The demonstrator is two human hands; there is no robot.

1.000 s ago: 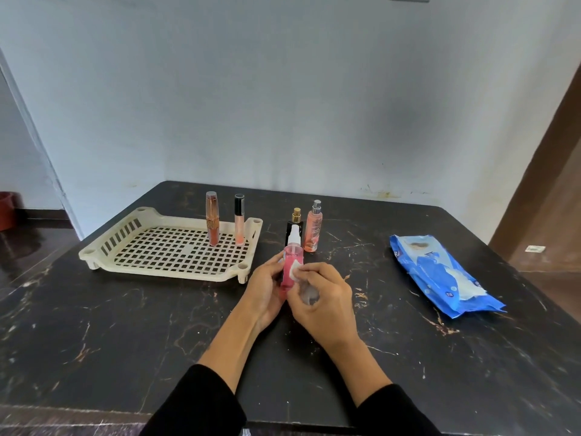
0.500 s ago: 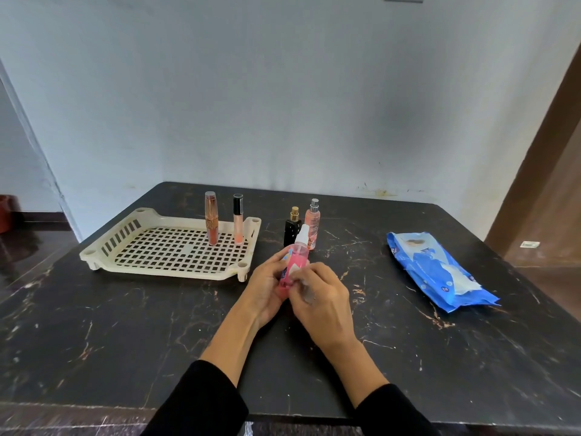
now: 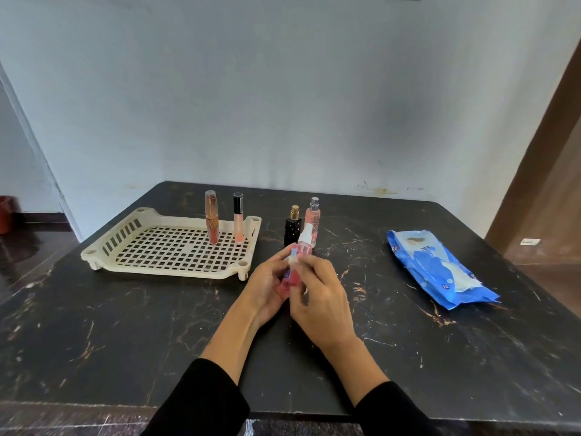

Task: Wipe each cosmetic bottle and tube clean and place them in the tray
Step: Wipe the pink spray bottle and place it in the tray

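A: Where is the pink spray bottle [image 3: 295,265] sitting right now?

B: It is being held just above the table [image 3: 125,325], near the front right corner of the tray [image 3: 103,250]. The left hand [image 3: 267,284] is curling round its lower body, likely to steady it, while the right hand [image 3: 320,297] is pinching a small white wipe [image 3: 293,262] against its upper side, presumably rubbing it clean.

A: And the white nozzle?

B: It is tilting away from the person, so the body is facing the wiping fingers.

A: What is waiting beside it?

B: Just right of the tray, a black perfume bottle [image 3: 292,229] and a peach mist bottle [image 3: 313,220] are standing on the table, seemingly not yet wiped. Inside the tray, at its far right end, a copper lipstick tube [image 3: 211,217] and a lip gloss tube [image 3: 238,217] are standing upright, probably finished.

A: The wipes?

B: A blue wipe packet [image 3: 437,269] is lying well to the right of the tray, within the right hand's reach for a fresh sheet.
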